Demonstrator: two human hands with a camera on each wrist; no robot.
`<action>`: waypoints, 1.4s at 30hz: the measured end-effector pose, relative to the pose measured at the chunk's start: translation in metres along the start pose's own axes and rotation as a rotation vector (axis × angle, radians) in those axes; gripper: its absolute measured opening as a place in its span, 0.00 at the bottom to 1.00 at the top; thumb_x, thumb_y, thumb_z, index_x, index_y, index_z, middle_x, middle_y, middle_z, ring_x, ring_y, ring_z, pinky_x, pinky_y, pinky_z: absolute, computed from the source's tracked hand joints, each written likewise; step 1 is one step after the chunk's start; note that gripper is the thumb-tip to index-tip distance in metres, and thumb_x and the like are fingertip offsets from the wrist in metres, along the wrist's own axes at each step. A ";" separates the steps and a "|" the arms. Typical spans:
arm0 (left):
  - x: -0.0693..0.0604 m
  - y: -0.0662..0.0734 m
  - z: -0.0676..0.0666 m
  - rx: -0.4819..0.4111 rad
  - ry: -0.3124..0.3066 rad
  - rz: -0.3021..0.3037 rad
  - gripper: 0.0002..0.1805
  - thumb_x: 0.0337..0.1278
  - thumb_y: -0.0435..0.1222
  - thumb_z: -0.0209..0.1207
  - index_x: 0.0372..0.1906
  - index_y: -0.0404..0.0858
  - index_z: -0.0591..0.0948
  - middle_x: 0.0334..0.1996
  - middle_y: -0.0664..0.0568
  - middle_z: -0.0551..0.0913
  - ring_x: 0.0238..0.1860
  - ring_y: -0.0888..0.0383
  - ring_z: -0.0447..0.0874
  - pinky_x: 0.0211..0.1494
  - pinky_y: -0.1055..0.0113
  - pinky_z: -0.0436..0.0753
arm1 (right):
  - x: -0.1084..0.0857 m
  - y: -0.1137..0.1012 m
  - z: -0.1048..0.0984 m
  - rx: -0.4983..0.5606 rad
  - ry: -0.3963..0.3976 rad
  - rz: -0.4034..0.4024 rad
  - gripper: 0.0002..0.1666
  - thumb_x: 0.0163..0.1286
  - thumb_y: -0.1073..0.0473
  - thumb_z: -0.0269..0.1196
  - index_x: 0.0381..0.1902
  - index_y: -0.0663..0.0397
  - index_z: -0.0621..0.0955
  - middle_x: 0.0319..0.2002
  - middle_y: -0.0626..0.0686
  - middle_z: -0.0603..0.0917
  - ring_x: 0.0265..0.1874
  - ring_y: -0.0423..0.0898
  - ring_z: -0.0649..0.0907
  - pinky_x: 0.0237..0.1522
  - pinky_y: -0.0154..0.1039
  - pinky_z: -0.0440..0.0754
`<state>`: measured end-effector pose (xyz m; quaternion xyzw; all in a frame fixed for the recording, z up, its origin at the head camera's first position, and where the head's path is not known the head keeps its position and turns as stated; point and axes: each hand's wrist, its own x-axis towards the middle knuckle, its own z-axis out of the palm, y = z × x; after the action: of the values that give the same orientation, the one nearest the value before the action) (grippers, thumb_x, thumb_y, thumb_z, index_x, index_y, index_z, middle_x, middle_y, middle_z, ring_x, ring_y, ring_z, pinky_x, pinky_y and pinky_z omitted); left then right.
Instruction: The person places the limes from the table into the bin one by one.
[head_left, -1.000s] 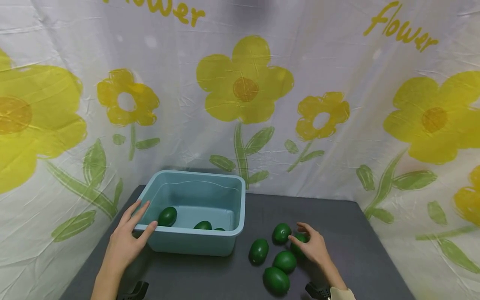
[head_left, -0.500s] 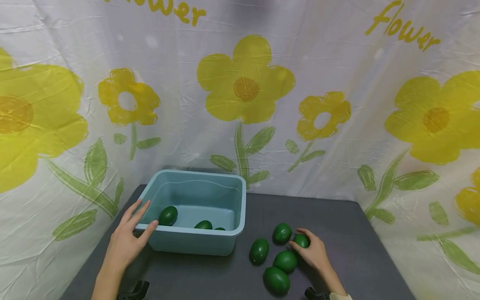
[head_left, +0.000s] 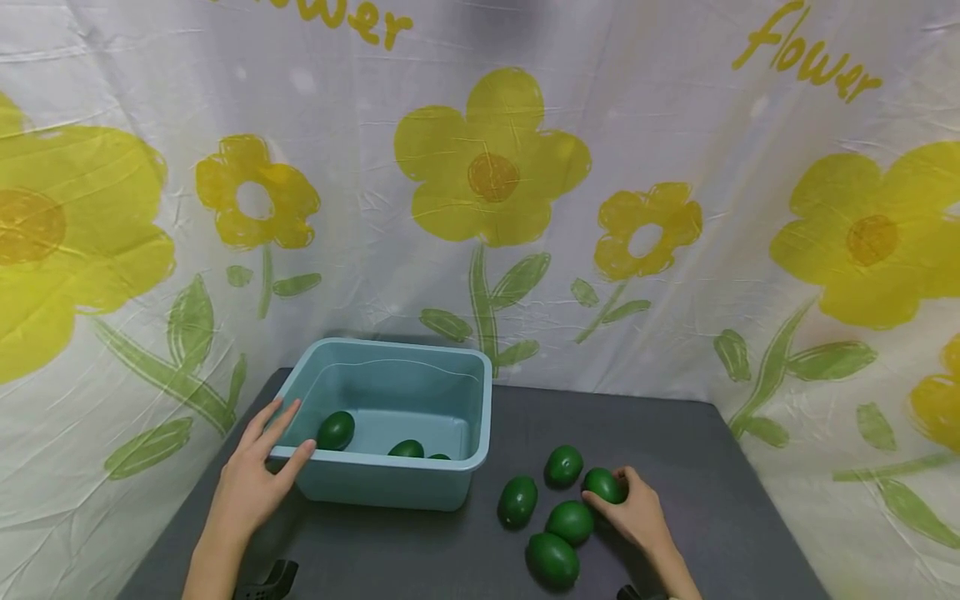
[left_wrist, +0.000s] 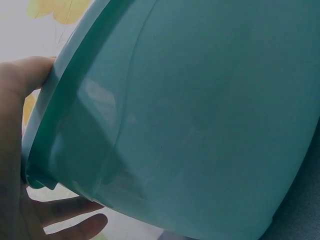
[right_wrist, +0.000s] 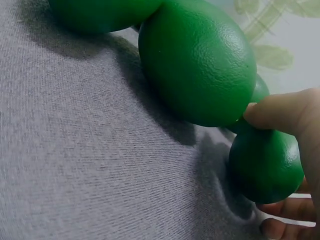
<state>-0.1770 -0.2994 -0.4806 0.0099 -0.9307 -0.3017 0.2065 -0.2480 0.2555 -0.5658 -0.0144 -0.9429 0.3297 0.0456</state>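
My right hand (head_left: 639, 515) holds a glossy green lime (head_left: 603, 485) between thumb and fingers at the table's right. In the right wrist view the thumb (right_wrist: 280, 112) lies along the top of that lime (right_wrist: 266, 166), fingertips below. Beside it on the table are more limes: one behind (head_left: 564, 466), one to the left (head_left: 517, 502) and two nearer ones (head_left: 571, 522) touching each other. My left hand (head_left: 251, 492) rests with spread, fairly straight fingers at the front left corner of a blue-green plastic bin (head_left: 375, 487). Its thumb touches the rim. Inside lie several limes (head_left: 335, 431), partly hidden by the front wall.
The dark grey cloth-covered table (head_left: 420, 554) carries the bin at left and the loose limes at right. A white curtain (head_left: 360, 283) printed with yellow flowers hangs close behind the table and along both sides.
My right hand has come down and round to the right side of the lime, and its thumb and fingers have closed on it. The left hand and the bin stay put.
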 end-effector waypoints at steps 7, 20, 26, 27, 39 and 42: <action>0.000 0.000 0.000 0.003 -0.002 0.004 0.40 0.74 0.54 0.62 0.84 0.48 0.65 0.82 0.39 0.60 0.73 0.25 0.67 0.56 0.20 0.71 | -0.001 0.000 -0.001 0.039 -0.003 0.026 0.40 0.64 0.39 0.76 0.59 0.65 0.82 0.49 0.61 0.88 0.37 0.48 0.85 0.37 0.44 0.82; -0.001 0.001 0.000 -0.010 -0.001 0.009 0.40 0.74 0.53 0.62 0.84 0.49 0.65 0.82 0.39 0.59 0.73 0.25 0.67 0.56 0.20 0.71 | 0.005 -0.008 -0.002 0.129 0.053 0.029 0.39 0.67 0.40 0.75 0.64 0.62 0.82 0.48 0.59 0.89 0.40 0.49 0.88 0.40 0.44 0.85; 0.000 0.000 0.001 -0.011 0.008 0.005 0.39 0.74 0.53 0.62 0.84 0.50 0.65 0.82 0.39 0.60 0.73 0.24 0.67 0.56 0.20 0.71 | 0.008 -0.019 -0.001 0.155 0.072 0.008 0.41 0.68 0.39 0.74 0.67 0.61 0.80 0.51 0.60 0.88 0.43 0.52 0.88 0.43 0.46 0.86; -0.001 -0.001 0.001 -0.011 0.008 0.004 0.39 0.74 0.53 0.62 0.84 0.50 0.65 0.82 0.40 0.60 0.73 0.24 0.67 0.56 0.20 0.71 | 0.008 -0.021 -0.001 0.158 0.080 0.003 0.41 0.68 0.39 0.74 0.68 0.61 0.80 0.51 0.60 0.88 0.43 0.52 0.88 0.43 0.46 0.86; -0.002 -0.002 0.003 -0.020 0.009 -0.009 0.39 0.73 0.54 0.63 0.84 0.51 0.66 0.83 0.41 0.60 0.73 0.25 0.67 0.57 0.20 0.71 | 0.020 -0.037 -0.013 0.165 0.139 -0.110 0.36 0.69 0.43 0.74 0.67 0.59 0.81 0.47 0.57 0.88 0.41 0.50 0.85 0.37 0.40 0.81; 0.000 -0.002 0.002 -0.020 0.018 -0.004 0.39 0.73 0.54 0.63 0.83 0.51 0.66 0.82 0.41 0.60 0.73 0.25 0.67 0.56 0.20 0.71 | 0.026 -0.043 -0.018 0.172 0.159 -0.138 0.35 0.69 0.45 0.75 0.66 0.59 0.81 0.46 0.57 0.88 0.40 0.52 0.85 0.36 0.40 0.80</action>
<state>-0.1782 -0.2997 -0.4836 0.0123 -0.9257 -0.3114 0.2143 -0.2717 0.2341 -0.5230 0.0284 -0.9033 0.4031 0.1438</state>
